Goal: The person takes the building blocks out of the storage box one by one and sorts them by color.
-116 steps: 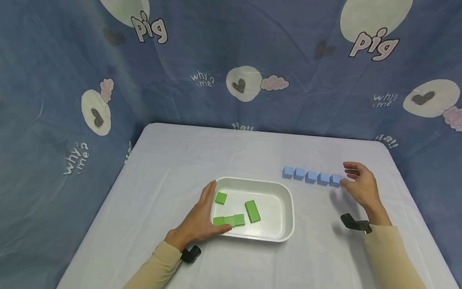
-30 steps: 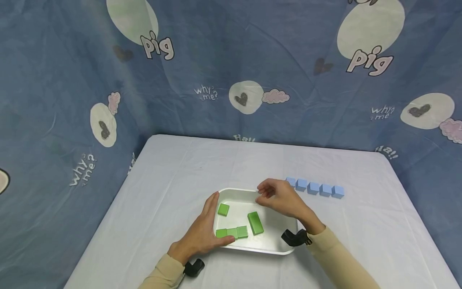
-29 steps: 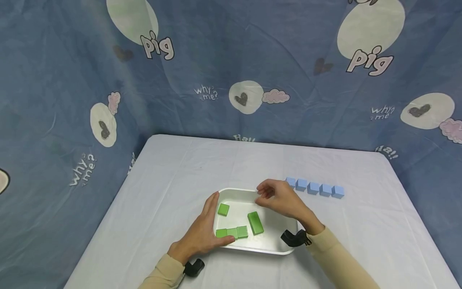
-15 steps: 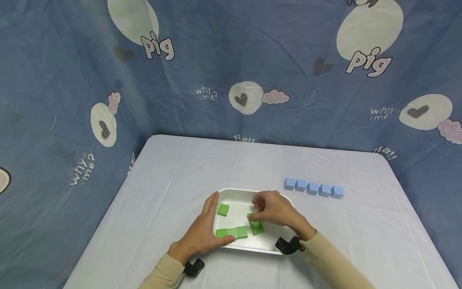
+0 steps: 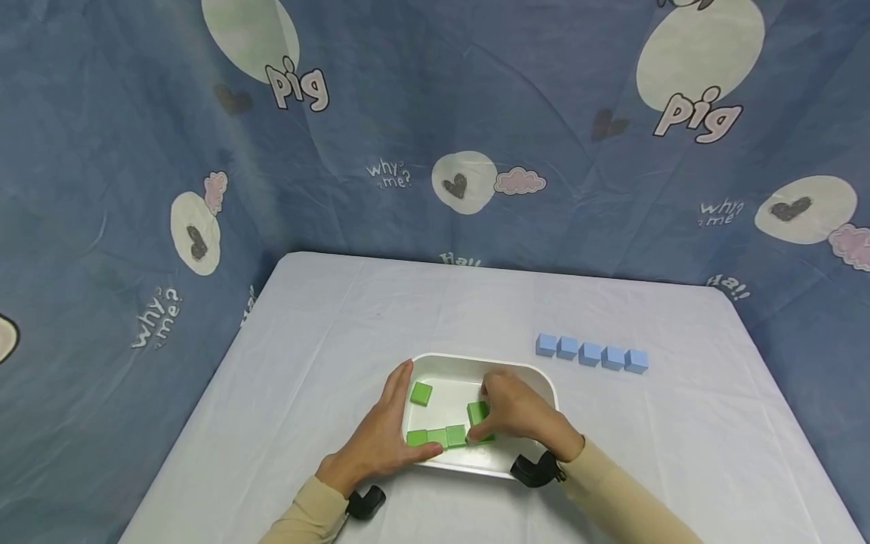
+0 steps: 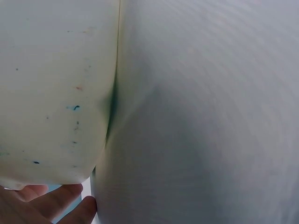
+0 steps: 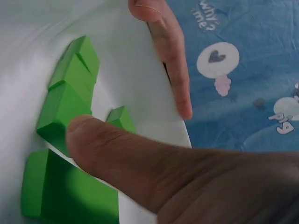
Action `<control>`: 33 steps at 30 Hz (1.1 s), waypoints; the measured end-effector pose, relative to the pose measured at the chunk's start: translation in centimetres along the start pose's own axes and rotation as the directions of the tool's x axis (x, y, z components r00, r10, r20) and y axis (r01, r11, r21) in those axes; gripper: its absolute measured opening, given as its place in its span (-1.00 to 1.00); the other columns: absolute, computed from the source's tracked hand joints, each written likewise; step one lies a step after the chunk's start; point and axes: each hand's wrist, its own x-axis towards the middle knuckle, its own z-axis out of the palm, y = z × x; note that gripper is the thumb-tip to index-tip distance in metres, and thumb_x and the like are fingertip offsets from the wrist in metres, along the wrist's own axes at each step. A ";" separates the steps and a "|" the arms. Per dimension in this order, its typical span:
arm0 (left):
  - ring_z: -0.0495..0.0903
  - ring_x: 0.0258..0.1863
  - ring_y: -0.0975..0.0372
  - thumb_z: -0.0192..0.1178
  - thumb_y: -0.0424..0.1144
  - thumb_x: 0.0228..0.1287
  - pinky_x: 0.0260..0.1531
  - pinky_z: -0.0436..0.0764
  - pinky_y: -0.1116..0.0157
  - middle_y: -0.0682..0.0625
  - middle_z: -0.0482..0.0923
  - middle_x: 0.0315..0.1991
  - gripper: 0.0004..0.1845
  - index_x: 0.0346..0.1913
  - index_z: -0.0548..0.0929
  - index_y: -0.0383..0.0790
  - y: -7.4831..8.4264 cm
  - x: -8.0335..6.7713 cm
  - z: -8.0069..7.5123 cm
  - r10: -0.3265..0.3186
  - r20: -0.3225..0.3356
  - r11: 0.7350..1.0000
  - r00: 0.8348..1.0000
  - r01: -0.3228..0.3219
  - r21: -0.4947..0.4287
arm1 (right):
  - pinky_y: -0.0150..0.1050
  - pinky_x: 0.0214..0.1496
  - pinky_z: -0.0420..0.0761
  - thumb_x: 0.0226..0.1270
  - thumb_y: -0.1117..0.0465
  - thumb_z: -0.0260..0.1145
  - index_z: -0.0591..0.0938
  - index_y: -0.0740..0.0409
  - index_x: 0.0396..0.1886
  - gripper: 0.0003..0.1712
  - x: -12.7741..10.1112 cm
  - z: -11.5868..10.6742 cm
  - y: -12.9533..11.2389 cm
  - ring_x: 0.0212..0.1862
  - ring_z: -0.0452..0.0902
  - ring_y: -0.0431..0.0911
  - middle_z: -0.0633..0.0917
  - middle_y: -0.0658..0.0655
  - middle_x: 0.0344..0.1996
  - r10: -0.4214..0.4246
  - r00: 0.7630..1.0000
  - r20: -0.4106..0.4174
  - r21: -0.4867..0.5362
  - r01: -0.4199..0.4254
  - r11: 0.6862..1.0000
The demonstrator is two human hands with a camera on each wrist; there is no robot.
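- Seen from the head camera: white tray [image 5: 544, 381] on a pale-clothed bench [image 5: 326, 340], both hands at it, blue patterned cloth hung behind.
- Right hand [image 5: 516, 412] reached into the tray from the right, fingers curled over the long green block [image 5: 477, 412], thumb on its near side; block gripped, most of it hidden under the hand.
- Long block lay in the tray's middle, its long axis running roughly away from the viewer, tilted slightly left at the far end.
- In the right wrist view, thumb [image 7: 107, 151] pressed over the long block [image 7: 65, 193], with the green row [image 7: 70, 88] just beyond it.
- Row of three small green blocks [image 5: 436, 437] lay along the tray's near wall, directly left of the long block and close to its near end; touching or just apart could not be told.
- Single small green block [image 5: 421, 393] sat apart, nearer the tray's left wall.
- Left hand [image 5: 381, 438] rested against the tray's left wall, fingers straight along the rim, thumb laid along the near edge by the row; holding nothing.
- Right hand nearer the long block; left hand nearer the row.
- Five blue cubes [image 5: 590, 353] stood in a line on the bench, well apart to the tray's right.
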 end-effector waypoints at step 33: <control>0.36 0.37 -0.10 0.58 0.22 -0.12 0.29 0.43 -0.07 -0.06 -0.14 0.63 0.45 0.66 -0.18 -0.19 0.0 0.1 0.0 0.025 -0.008 1.000 1.000 -0.025 0.002 | -0.21 -0.26 0.51 -0.21 0.53 0.47 0.66 0.13 -0.36 -0.64 -0.3 -2.0 0.9 -0.35 0.43 -0.15 0.57 -0.05 -0.44 -0.174 0.985 0.022 -0.039 0.174 0.984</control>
